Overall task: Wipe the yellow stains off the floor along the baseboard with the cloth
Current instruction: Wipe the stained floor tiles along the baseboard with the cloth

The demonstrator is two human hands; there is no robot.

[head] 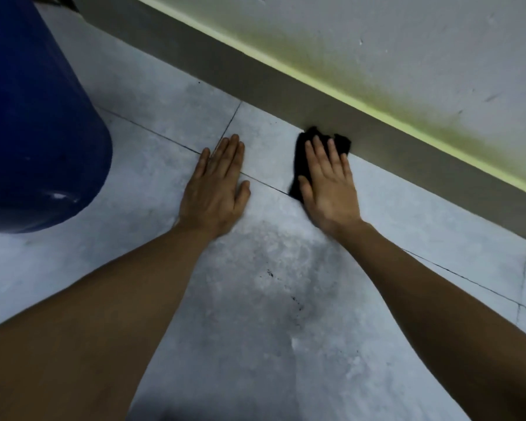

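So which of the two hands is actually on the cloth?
The right hand lies flat on the black cloth, pressing it against the foot of the baseboard. The left hand rests bare on the floor tile.

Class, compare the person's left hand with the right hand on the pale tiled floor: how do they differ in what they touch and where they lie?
The left hand lies bare on the pale tiled floor; the right hand presses on a black cloth. The right hand's fingertips reach close to the grey baseboard; the left hand lies farther from it and nearer the blue plastic barrel. Both are flat, palms down, fingers pointing toward the baseboard.
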